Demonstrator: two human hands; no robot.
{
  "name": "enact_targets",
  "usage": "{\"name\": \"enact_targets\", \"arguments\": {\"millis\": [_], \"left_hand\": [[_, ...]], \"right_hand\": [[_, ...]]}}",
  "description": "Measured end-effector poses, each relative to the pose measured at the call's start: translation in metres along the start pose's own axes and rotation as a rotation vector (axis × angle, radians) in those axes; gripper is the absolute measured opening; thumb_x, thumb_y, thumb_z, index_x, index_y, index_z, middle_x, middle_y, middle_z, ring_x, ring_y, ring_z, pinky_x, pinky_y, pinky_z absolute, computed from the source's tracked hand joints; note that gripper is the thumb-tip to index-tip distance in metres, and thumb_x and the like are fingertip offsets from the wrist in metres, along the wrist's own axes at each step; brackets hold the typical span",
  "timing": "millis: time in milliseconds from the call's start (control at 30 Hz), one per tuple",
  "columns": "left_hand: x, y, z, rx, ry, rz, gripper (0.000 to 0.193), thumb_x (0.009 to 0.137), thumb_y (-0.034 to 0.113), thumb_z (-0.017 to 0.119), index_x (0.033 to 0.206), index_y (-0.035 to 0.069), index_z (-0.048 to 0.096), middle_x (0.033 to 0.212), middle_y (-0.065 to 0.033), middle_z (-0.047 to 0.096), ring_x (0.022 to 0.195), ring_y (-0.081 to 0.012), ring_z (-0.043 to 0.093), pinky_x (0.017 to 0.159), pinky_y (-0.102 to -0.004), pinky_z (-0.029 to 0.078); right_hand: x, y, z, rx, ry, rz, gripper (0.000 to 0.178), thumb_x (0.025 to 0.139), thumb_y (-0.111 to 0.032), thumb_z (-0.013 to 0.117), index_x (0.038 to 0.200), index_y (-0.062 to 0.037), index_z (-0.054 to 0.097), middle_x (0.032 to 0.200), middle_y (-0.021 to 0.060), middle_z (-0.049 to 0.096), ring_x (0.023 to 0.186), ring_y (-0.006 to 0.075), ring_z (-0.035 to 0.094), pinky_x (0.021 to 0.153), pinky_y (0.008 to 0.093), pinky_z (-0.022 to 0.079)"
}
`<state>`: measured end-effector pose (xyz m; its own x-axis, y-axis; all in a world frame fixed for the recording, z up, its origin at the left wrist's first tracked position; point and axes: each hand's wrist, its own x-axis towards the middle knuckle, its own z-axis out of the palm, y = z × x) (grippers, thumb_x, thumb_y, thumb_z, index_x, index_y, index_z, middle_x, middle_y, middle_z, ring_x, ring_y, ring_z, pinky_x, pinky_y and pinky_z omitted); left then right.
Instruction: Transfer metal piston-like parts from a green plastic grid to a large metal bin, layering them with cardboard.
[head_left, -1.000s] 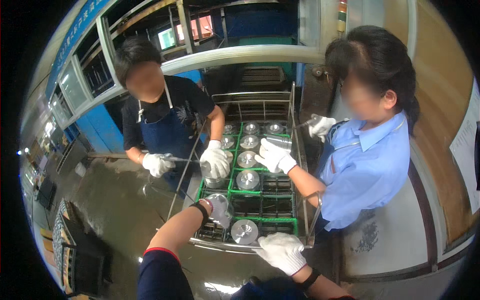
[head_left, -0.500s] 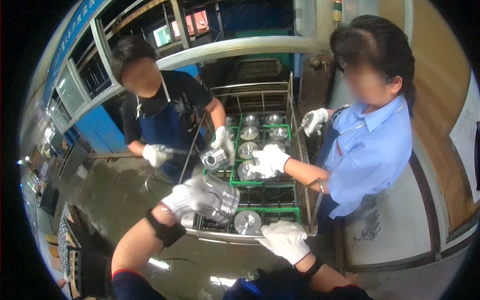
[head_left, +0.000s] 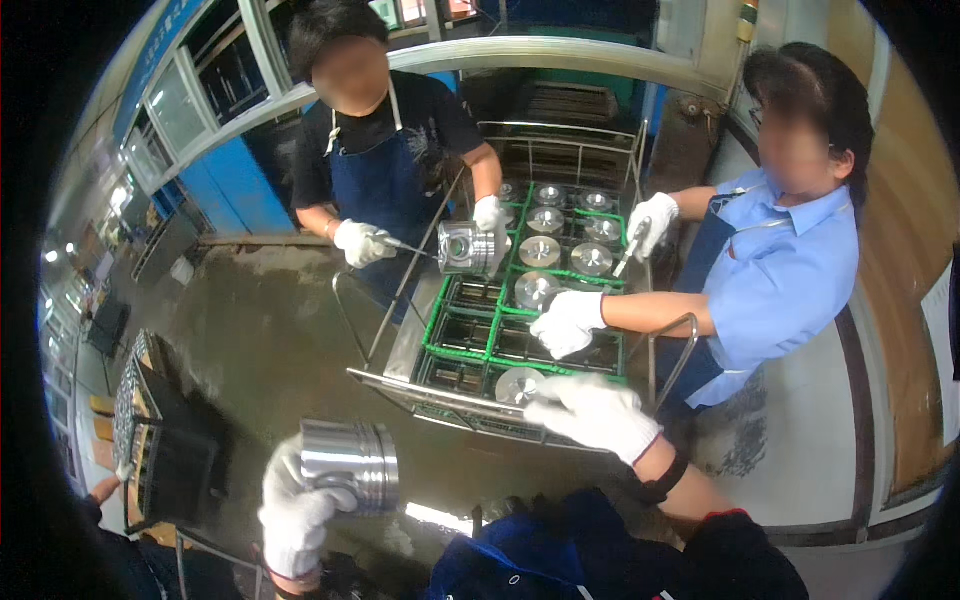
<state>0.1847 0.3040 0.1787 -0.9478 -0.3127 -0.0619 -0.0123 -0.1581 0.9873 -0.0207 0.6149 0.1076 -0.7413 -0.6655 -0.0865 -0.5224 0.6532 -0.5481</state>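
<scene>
Outside the rack (head_left: 430, 391), the left hand (head_left: 292, 512) is curled round a piston (head_left: 345, 462), held above the floor (head_left: 270, 350); a slack grip on smooth metal could drop it. The right hand (head_left: 592, 412), blurred, fingers loosely extended, overlaps the front piston (head_left: 516, 386); contact is unclear, but a careless knock could tip that one

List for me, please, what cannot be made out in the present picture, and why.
All in the head view:
Left hand: some fingers, hidden behind the held piston.
Right hand: blurred, so contact with the nearest racked piston is unclear.
Lower-left co-worker's gloved hand: too small to tell its grip.
</scene>
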Motion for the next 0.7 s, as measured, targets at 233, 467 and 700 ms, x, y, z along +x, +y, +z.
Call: {"name": "enact_targets", "arguments": {"millis": [233,467,700], "left_hand": [[-0.052,-0.131,-0.027,-0.05,0.408,-0.018,0.057,0.057,-0.019,0.065,0.111,-0.003,0.058,0.101,-0.015,0.07,0.085,-0.0215,0.07,0.068,-0.0313,0.06],[-0.106,-0.2,-0.042,0.01,0.516,-0.223,0.059,0.053,-0.013,0.062,0.111,0.0,0.056,0.101,-0.0124,0.068,0.086,-0.0228,0.069,0.074,-0.0362,0.06],[-0.195,-0.28,-0.07,0.184,0.662,-0.14,0.044,0.082,-0.015,0.053,0.121,0.006,0.055,0.118,-0.0095,0.066,0.097,-0.0148,0.063,0.081,-0.0249,0.054]], "right_hand": [[0.091,-0.032,-0.054,-0.222,0.131,-0.096,0.049,0.094,-0.051,0.057,0.095,-0.0052,0.073,0.093,0.0178,0.072,0.089,0.0376,0.071,0.082,0.0456,0.057],[0.17,-0.009,-0.029,-0.343,-0.294,0.124,0.045,0.087,-0.048,0.061,0.105,-0.0099,0.078,0.106,0.017,0.075,0.097,0.037,0.071,0.086,0.0469,0.054],[0.195,0.031,0.03,-0.709,-0.33,0.24,0.032,0.088,-0.028,0.061,0.11,-0.013,0.079,0.116,0.0159,0.074,0.107,0.0336,0.071,0.088,0.0465,0.056]]}}
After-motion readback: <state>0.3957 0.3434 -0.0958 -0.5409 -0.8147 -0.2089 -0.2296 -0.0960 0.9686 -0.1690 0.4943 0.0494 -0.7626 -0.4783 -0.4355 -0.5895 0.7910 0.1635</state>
